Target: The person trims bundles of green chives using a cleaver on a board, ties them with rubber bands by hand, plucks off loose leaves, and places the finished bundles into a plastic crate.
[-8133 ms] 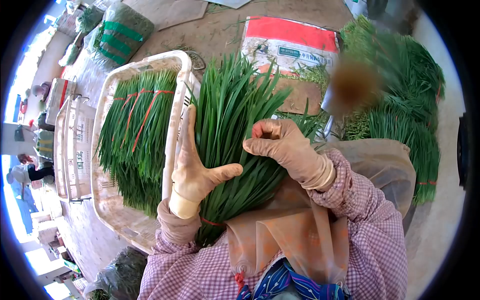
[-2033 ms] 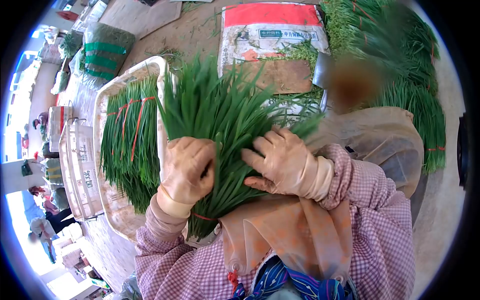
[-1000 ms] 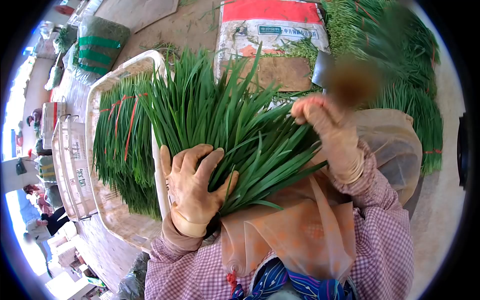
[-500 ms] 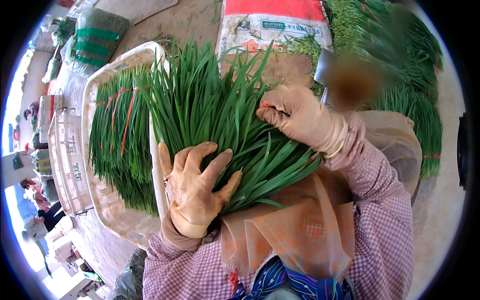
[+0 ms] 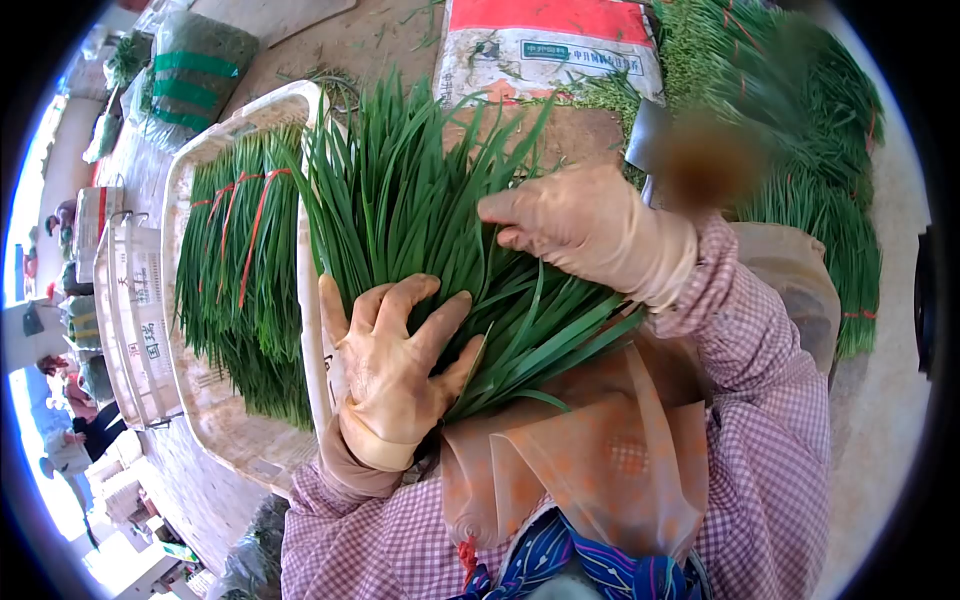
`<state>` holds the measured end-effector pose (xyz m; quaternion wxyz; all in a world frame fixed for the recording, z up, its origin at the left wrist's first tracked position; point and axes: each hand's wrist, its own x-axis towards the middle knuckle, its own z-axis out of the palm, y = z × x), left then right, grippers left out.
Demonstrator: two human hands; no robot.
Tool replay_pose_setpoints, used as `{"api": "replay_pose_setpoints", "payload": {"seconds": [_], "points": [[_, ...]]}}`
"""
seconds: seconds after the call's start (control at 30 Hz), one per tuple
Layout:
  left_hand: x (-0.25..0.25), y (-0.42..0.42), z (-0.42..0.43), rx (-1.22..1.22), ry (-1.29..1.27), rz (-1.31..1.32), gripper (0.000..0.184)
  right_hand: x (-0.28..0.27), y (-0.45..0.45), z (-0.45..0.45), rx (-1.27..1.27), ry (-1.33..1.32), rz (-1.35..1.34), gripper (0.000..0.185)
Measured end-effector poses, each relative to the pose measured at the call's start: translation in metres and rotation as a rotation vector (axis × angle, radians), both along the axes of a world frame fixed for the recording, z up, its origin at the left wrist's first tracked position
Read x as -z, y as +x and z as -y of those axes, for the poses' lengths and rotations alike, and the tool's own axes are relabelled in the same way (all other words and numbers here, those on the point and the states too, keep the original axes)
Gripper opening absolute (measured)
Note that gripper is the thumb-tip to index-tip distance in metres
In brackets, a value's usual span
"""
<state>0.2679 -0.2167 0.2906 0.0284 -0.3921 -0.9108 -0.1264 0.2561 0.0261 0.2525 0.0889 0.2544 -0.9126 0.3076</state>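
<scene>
A loose, fanned-out heap of green chives (image 5: 400,190) lies in front of me, its flat leaves pointing up and to the right. My left hand (image 5: 390,355), in a tan rubber glove, rests on the near left part of the heap with its fingers spread. Over the heap's right side is my right hand (image 5: 590,225), gloved too, its fingers bent and the thumb close to the forefinger. A leaf seems to run from these fingertips, though the grip itself is partly hidden. Below the chives, a brownish see-through apron (image 5: 570,460) covers my lap.
On the left, a white plastic crate (image 5: 315,360) holds chive bundles (image 5: 235,260) tied with red bands. More tied chives (image 5: 810,210) lie at the right. A red-and-white sack (image 5: 550,60) and a metal blade (image 5: 646,135) are ahead. Several people are far left.
My right hand has moved a little left over the chives, and its forefinger now reaches further out. My left hand has stayed nearly in place, fingers still spread.
</scene>
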Motion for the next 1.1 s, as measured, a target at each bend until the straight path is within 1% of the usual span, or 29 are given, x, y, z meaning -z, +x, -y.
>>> {"api": "replay_pose_setpoints", "payload": {"seconds": [0.03,0.1,0.17,0.23,0.27,0.3,0.33,0.37,0.43,0.47,0.5,0.53,0.57,0.63,0.67,0.7,0.77,0.8,0.83,0.87,0.9,0.93,0.97,1.03,1.07,1.1], "points": [[0.001,0.0,0.0,-0.002,0.004,-0.003,0.043,0.002,-0.002,0.002,0.001,-0.001,0.0,0.018],[0.001,0.0,0.002,-0.007,0.003,0.001,0.043,0.01,-0.005,0.006,0.013,0.191,-0.236,0.009],[0.001,-0.001,0.002,-0.019,0.006,0.001,0.046,0.007,-0.001,0.009,0.049,0.22,-0.233,0.006],[0.002,-0.001,0.003,-0.014,0.007,0.008,0.047,0.015,0.001,0.007,0.381,0.098,-0.307,0.01],[0.003,-0.001,0.003,-0.016,0.006,0.009,0.049,0.019,-0.008,-0.002,0.561,-0.344,-0.131,0.015],[0.004,-0.001,0.004,-0.014,0.006,0.011,0.049,0.004,-0.009,-0.019,0.611,-0.561,0.161,0.016],[0.005,-0.002,0.004,-0.018,0.008,0.008,0.05,0.022,-0.018,-0.044,0.633,-0.43,0.051,0.013],[0.005,-0.003,0.004,-0.021,0.011,0.005,0.051,0.023,-0.014,-0.055,0.637,-0.431,0.05,0.013],[0.002,-0.003,0.001,-0.024,-0.001,0.014,0.052,0.012,-0.009,-0.065,0.69,-0.228,-0.244,0.017],[0.001,-0.004,0.0,-0.04,0.008,0.02,0.051,0.001,0.0,-0.066,0.689,-0.225,-0.246,0.017],[0.001,-0.003,-0.002,-0.057,0.012,0.026,0.05,-0.027,0.017,-0.054,0.627,-0.285,-0.115,0.021],[0.002,-0.004,-0.003,-0.062,0.017,0.023,0.052,-0.043,0.03,-0.04,0.564,-0.348,0.016,0.026],[0.002,-0.005,-0.004,-0.061,0.012,0.02,0.052,-0.032,0.032,-0.025,0.235,-0.283,-0.242,0.026],[0.005,-0.01,-0.004,-0.083,0.02,-0.039,0.052,-0.028,0.041,0.014,-0.218,-0.169,-0.354,0.03],[0.008,-0.013,0.0,-0.11,-0.036,-0.054,0.062,-0.027,0.049,0.035,-0.148,-0.032,-0.375,0.038],[0.01,-0.014,0.0,-0.107,-0.042,-0.061,0.062,-0.014,0.053,0.045,-0.151,0.06,-0.3,0.046],[0.013,-0.017,0.0,-0.297,0.084,-0.186,0.076,0.009,0.064,0.052,-0.087,0.189,-0.133,0.052],[0.019,-0.019,0.006,-0.314,0.1,-0.213,0.093,0.009,0.068,0.052,-0.091,0.185,-0.138,0.052],[0.024,-0.02,0.009,-0.321,0.095,-0.215,0.093,0.01,0.074,0.052,-0.104,0.203,-0.021,0.052],[0.029,-0.022,0.011,-0.326,0.25,-0.196,0.095,0.011,0.078,0.051,-0.115,0.222,0.096,0.051],[0.03,-0.024,0.013,-0.327,0.407,-0.182,0.098,0.014,0.08,0.05,-0.12,0.219,0.089,0.051],[0.03,-0.025,0.014,-0.339,0.469,-0.08,0.102,0.019,0.08,0.05,-0.097,0.163,0.023,0.053],[0.029,-0.027,0.015,-0.345,0.469,-0.09,0.102,0.021,0.079,0.05,-0.076,0.108,-0.043,0.056],[0.03,-0.031,0.016,-0.51,0.783,0.443,0.101,0.014,0.077,0.047,-0.094,0.12,-0.093,0.053],[0.023,-0.032,0.013,-0.551,0.892,0.615,0.1,0.024,0.078,0.047,-0.073,0.061,-0.14,0.051],[0.023,-0.033,0.012,-0.549,0.898,0.608,0.1,0.023,0.077,0.046,-0.063,0.033,-0.166,0.051]]}}
